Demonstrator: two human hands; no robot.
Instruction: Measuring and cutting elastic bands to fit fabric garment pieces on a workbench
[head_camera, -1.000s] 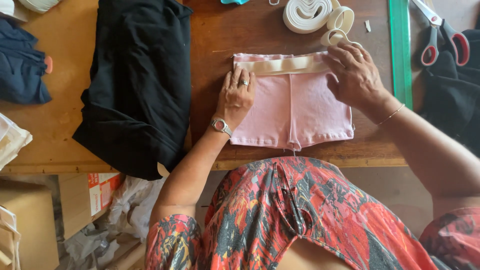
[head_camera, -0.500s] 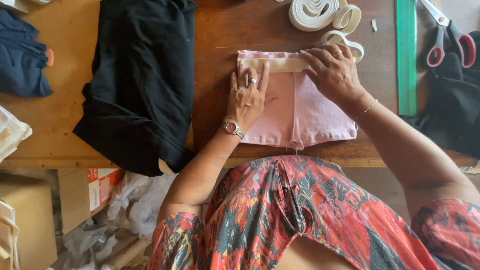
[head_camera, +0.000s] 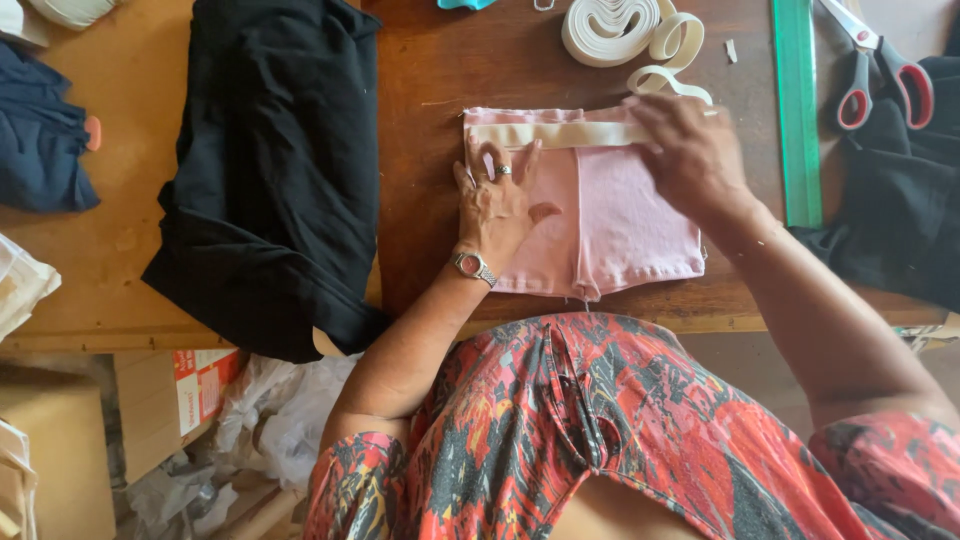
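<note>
The pink shorts (head_camera: 610, 215) lie flat on the dark wooden table (head_camera: 430, 90), directly in front of the person. The waistband faces the far edge of the table; the two leg openings face the person. The long axis of the garment runs left to right. A cream elastic band (head_camera: 555, 134) lies along the waistband, parallel to that axis, and its free end loops away to the elastic roll (head_camera: 612, 28) at the far edge.

The left hand (head_camera: 497, 200) rests flat on the left half of the shorts, fingers spread and extended, tips touching the elastic; it grips nothing. The right hand (head_camera: 690, 155) covers the right end of the elastic, fingers bent downward onto it. Whether it pinches the band or only presses it cannot be determined.

Compared with half a second ago, the right hand sits further right along the waistband and the left hand lies lower on the fabric, exposing more of the elastic between them.

A green ruler (head_camera: 797, 110) lies just right of the shorts. Red-handled scissors (head_camera: 880, 70) rest beyond it, the blades cut off by the frame. Folded black fabric (head_camera: 270, 180) lies to the left. The right waistband corner is hidden under the right hand.
</note>
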